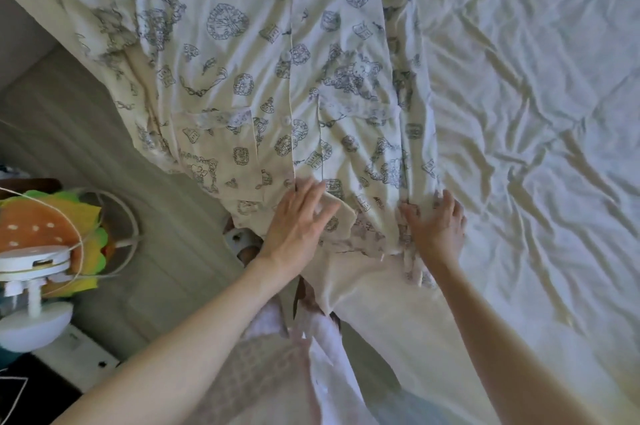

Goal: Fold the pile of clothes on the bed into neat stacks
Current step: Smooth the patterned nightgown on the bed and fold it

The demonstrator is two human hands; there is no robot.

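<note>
A cream button-up pyjama shirt (pixel 270 71) with a dark blue print lies spread face up on the bed, its hem toward me and overhanging the bed's near edge. My left hand (pixel 298 220) rests flat on the hem near the button placket, fingers apart and pressing the cloth. My right hand (pixel 438 224) lies on the shirt's right bottom corner, fingers curled over the bunched side seam. The collar end runs out of view at the top. No other clothes of the pile are visible.
The bed's wrinkled white sheet (pixel 536 113) stretches to the right. Grey floor (pixel 114 147) lies to the left. A burger-shaped cushion (pixel 52 230) and a white lamp-like stand (pixel 34 293) with a cord stand at the left edge.
</note>
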